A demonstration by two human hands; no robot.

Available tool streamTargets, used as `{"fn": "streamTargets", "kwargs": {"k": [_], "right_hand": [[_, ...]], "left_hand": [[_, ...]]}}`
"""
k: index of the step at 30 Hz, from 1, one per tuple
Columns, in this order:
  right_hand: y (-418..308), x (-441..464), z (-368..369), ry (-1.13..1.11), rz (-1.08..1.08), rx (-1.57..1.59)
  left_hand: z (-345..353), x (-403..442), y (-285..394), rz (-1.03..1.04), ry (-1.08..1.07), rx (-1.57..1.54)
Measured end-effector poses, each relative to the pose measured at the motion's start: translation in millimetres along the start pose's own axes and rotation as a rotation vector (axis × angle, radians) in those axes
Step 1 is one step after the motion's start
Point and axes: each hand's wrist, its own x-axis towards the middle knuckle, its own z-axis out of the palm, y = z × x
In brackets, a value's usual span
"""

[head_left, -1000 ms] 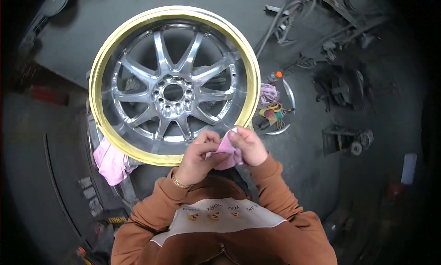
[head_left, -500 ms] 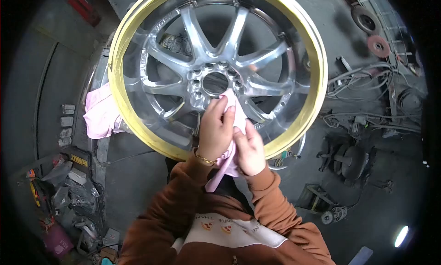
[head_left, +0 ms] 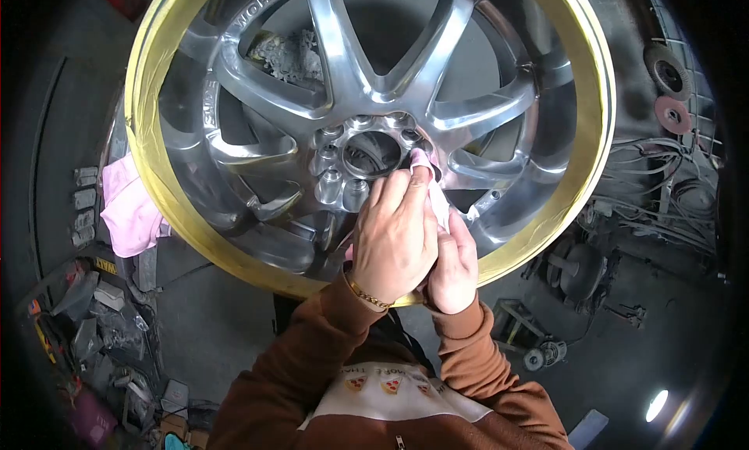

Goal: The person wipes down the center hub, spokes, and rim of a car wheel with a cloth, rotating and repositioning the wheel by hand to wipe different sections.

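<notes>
A polished metal wheel (head_left: pixel 374 83) with yellow tape (head_left: pixel 146 99) around its rim fills the upper middle of the view. My left hand (head_left: pixel 395 235), with a gold bracelet at the wrist, lies over the lower hub, its fingertips pressing a pink cloth (head_left: pixel 437 200) at a lug hole right of the centre bore. Close beside it, my right hand (head_left: pixel 455 266) grips the lower part of the same cloth, fingers curled round it. Part of the cloth is hidden under the hands.
Another pink cloth (head_left: pixel 133 208) hangs left of the wheel. Tools and plastic bags (head_left: pixel 117 333) lie at the lower left. Hoses (head_left: pixel 647 177) and abrasive discs (head_left: pixel 672 114) are at the right, above a dark stool-like object (head_left: pixel 573 270).
The cloth went from between both hands above my lap onto the wheel's hub, then to a lug hole right of the bore. The wheel now appears larger and closer.
</notes>
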Motion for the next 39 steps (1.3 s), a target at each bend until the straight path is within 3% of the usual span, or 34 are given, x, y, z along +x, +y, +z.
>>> {"fn": "streamTargets", "kwargs": {"k": [8, 11, 16, 24, 28, 30, 31, 34, 35, 39], "right_hand": [[7, -6, 9, 0.017, 0.02, 0.124], [-2, -4, 8, -0.076, 0.018, -0.033], [9, 5, 4, -0.006, -0.007, 0.07], [9, 4, 3, 0.036, -0.062, -0.106], [1, 9, 0, 0.004, -0.051, -0.101], [-4, 12, 3, 0.025, -0.143, -0.258], [-2, 13, 2, 0.034, -0.089, -0.145], [-4, 12, -5, -0.006, -0.011, -0.195], [3, 12, -2, -0.003, -0.062, -0.056], [12, 10, -1, 0.032, -0.096, -0.023]], "left_hand": [[-1, -13, -2, -0.005, 0.001, -0.101], [-3, -13, 2, -0.057, 0.111, -0.079], [1, -3, -2, -0.028, 0.036, -0.052], [10, -8, -14, 0.076, 0.059, 0.04], [10, -4, -8, 0.034, 0.062, 0.075], [11, -3, -7, 0.018, 0.075, 0.089], [10, -2, -7, 0.029, 0.085, 0.099], [10, 1, -1, -0.009, 0.102, 0.06], [12, -2, -4, 0.025, 0.119, 0.076], [13, -8, -3, 0.027, 0.104, 0.067]]}}
